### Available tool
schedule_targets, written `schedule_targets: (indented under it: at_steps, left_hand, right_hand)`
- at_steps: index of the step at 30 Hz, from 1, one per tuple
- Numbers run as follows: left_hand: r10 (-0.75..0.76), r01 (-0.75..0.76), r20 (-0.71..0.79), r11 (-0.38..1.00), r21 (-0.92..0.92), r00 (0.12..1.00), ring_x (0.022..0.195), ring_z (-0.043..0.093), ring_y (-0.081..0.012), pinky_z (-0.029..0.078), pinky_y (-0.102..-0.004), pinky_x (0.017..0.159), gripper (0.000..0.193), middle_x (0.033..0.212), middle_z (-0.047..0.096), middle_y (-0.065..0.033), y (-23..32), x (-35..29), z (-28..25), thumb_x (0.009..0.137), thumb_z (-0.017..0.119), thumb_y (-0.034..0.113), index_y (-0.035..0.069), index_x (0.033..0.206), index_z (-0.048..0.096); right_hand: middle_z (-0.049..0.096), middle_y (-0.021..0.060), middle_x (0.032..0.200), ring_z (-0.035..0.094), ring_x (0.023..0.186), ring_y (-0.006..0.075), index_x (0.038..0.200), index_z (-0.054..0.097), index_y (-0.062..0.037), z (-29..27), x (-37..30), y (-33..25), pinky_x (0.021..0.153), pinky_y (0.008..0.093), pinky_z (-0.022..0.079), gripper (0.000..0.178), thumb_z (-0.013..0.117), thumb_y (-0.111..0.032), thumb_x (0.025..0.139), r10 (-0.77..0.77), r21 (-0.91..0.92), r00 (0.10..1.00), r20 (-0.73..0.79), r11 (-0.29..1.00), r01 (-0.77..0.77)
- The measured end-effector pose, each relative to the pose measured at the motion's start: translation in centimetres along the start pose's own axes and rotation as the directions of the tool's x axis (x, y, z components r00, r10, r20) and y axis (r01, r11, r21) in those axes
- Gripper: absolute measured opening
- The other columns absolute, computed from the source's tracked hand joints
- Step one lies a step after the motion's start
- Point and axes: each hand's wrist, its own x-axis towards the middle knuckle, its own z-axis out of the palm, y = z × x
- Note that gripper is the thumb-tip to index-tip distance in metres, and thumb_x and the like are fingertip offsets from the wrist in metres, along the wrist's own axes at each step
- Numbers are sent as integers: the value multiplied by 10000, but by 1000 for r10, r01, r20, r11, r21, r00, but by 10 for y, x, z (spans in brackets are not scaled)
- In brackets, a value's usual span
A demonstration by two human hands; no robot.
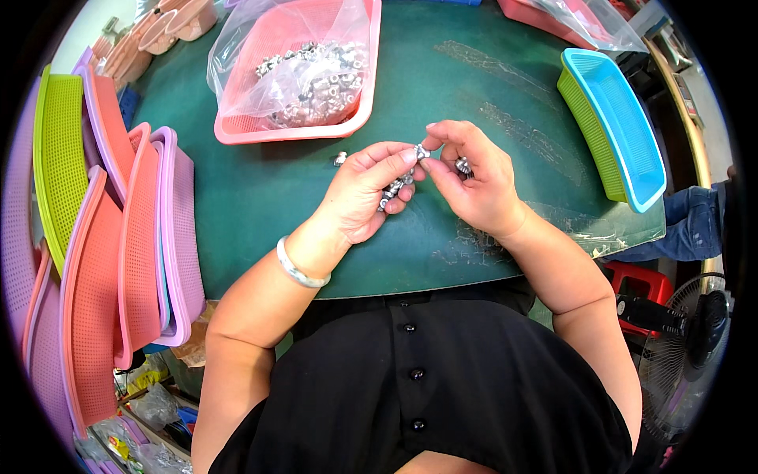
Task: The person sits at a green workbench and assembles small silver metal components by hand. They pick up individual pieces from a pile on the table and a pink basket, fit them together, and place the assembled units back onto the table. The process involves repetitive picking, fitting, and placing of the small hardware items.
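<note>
Near the middle of the green table, my left hand (pixel 367 189) is closed around several small silvery metal parts (pixel 392 189). Between its thumb and forefinger one more small metal part (pixel 422 152) is pinched. The fingertips of my right hand (pixel 478 178) meet that same piece from the other side. A few other metal parts (pixel 463 166) sit in the curled fingers of my right hand. One loose piece (pixel 340 159) lies on the table just left of my left hand. Beyond my hands stands a pink basket (pixel 296 136) with a clear plastic bag (pixel 316 95) full of such parts.
Stacked purple, green and coral baskets (pixel 95 261) line the left side. At the table's right edge is a blue and green basket (pixel 616 126). A fan (pixel 695 332) and a red stool (pixel 641 288) stand at the right. Another pink container (pixel 553 20) is at the back.
</note>
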Motion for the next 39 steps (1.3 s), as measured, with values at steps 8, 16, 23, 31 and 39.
schedule_targets:
  at_steps: [8, 16, 23, 31, 39]
  left_hand:
    - [41, -42, 17, 999, 27, 999, 575, 491, -75, 346, -150, 418, 182, 779, 587, -47, 1, 0, -2, 863, 565, 180, 44, 983, 586]
    - [60, -63, 37, 995, 72, 998, 573, 487, -70, 341, -148, 417, 193, 764, 578, -41, 3, -1, -2, 864, 566, 184, 38, 988, 588]
    - [39, -43, 55, 997, 60, 998, 558, 482, -67, 338, -146, 410, 210, 759, 581, -36, 1, -1, -2, 865, 567, 200, 33, 990, 581]
    - [21, -22, 75, 1000, 12, 997, 563, 478, -61, 342, -152, 429, 179, 756, 578, -26, 1, -2, 0, 858, 572, 175, 35, 970, 584]
    - [186, -175, -19, 951, 254, 982, 552, 470, -52, 334, -155, 426, 165, 743, 569, -17, -5, -2, 3, 849, 576, 137, 31, 976, 580]
  right_hand:
    - [535, 41, 859, 441, 554, 45, 1090, 497, -23, -3, -2, 5, 530, 187, 383, 421, 592, 107, 701, 194, 264, 975, 106, 940, -215]
    - [547, 27, 890, 428, 567, 36, 1147, 476, -32, -5, 0, 3, 536, 177, 371, 463, 594, 88, 715, 213, 322, 966, 145, 913, -249]
    - [545, 22, 885, 422, 571, 34, 1134, 492, -43, -5, -1, 6, 534, 179, 366, 454, 592, 93, 712, 204, 322, 969, 141, 916, -240]
    - [548, 20, 877, 430, 591, 31, 1115, 504, -50, -4, -3, 4, 551, 178, 374, 440, 561, 119, 713, 209, 337, 970, 126, 910, -240]
    - [552, 15, 878, 431, 598, 31, 1100, 512, -51, -2, -3, 5, 557, 178, 374, 424, 556, 116, 712, 181, 310, 976, 120, 927, -210]
